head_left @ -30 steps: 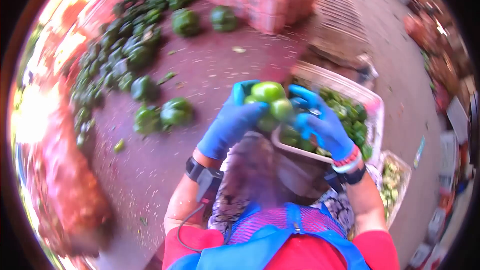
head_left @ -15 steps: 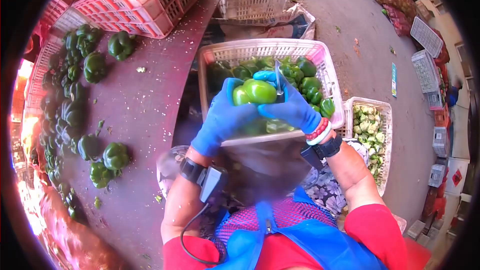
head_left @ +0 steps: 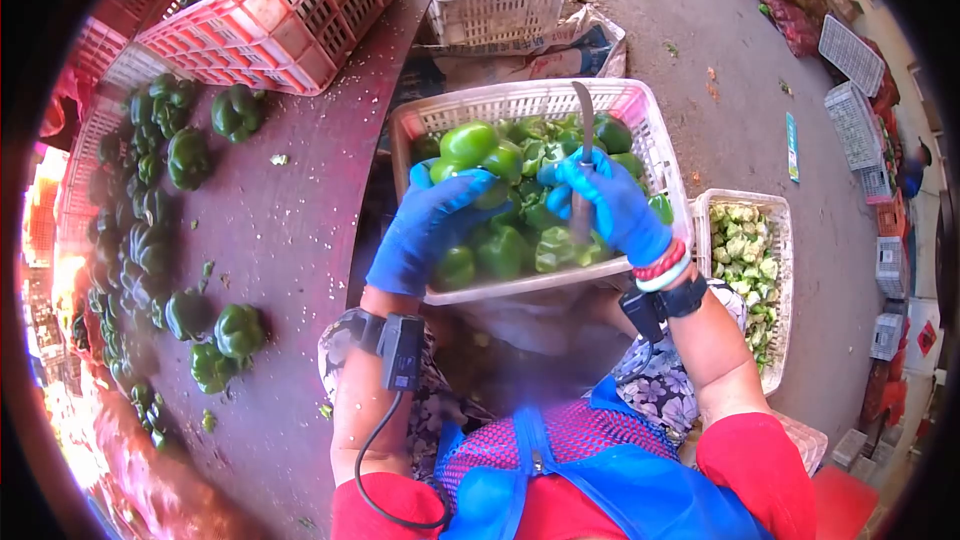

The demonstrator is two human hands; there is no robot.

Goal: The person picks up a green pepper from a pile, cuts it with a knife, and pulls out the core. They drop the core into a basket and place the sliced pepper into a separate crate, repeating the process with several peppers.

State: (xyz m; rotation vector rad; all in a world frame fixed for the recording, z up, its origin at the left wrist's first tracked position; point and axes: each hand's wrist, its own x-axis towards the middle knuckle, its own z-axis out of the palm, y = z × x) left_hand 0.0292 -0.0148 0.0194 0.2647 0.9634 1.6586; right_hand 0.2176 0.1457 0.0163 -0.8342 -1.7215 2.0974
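My right hand (head_left: 612, 202), in a blue glove, is closed round a knife (head_left: 586, 120) whose thin, curved blade points away from me. My left hand (head_left: 425, 230), gloved the same way, is open over the left side of a whitish plastic crate (head_left: 660, 145). Just past its fingertips is a glossy green bell pepper (head_left: 468, 143), lying among the others. More green peppers (head_left: 503, 252) fill the crate below both hands, some of them showing paler, cut-looking parts.
On the left, a dark red tabletop (head_left: 290, 240) carries a heap of green peppers (head_left: 150, 245) and a pink crate (head_left: 270, 35). A smaller crate (head_left: 785, 285) of pale green cut pieces (head_left: 740, 250) stands at right. Behind is a lidded white crate (head_left: 495, 15).
The pepper held between both hands is now in the crate, out of the left hand's grip. My hands have moved apart, and the knife has gone right with my right hand.
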